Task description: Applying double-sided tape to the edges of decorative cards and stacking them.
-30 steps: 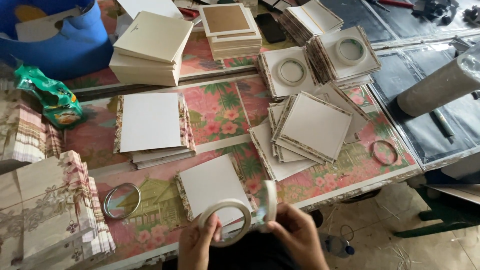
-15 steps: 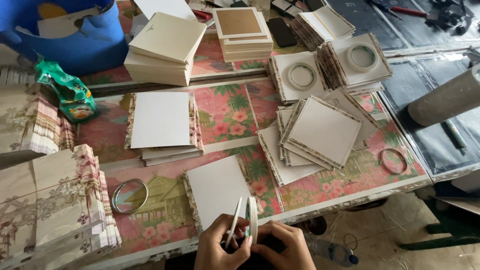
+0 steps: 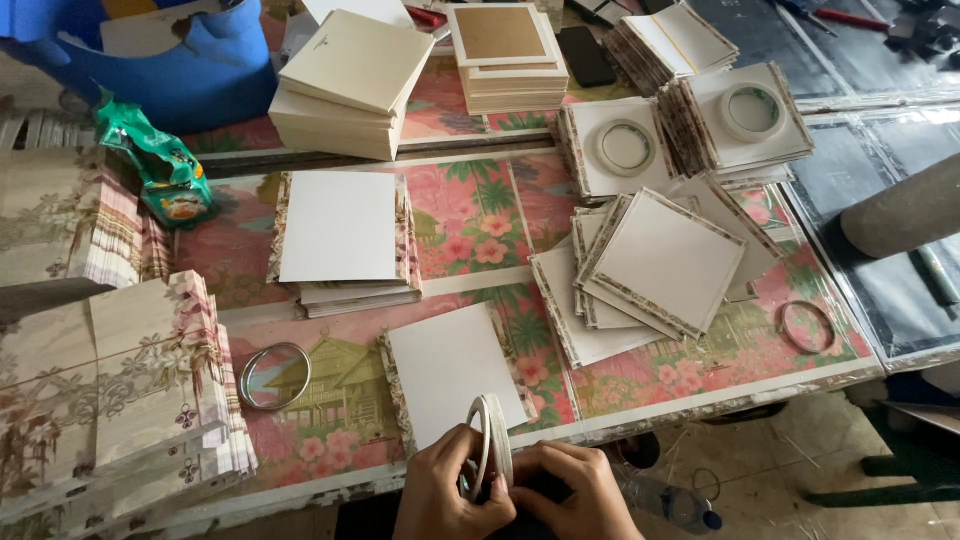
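Two hands, left hand [image 3: 450, 490] and right hand [image 3: 570, 495], grip tape roll [image 3: 490, 445], turned edge-on since earlier.

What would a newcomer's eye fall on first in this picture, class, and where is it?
Probably the white tape roll held on edge between the left hand and right hand at the table's near edge. Behind it lie white square cards in stacks on the pink floral tablecloth.

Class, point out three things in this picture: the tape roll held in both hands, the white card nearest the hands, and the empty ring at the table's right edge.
tape roll [image 3: 492, 440], head view, on its upper rim.
white card [image 3: 450, 365], head view, on its bare middle.
empty ring [image 3: 806, 326], head view, on its band.
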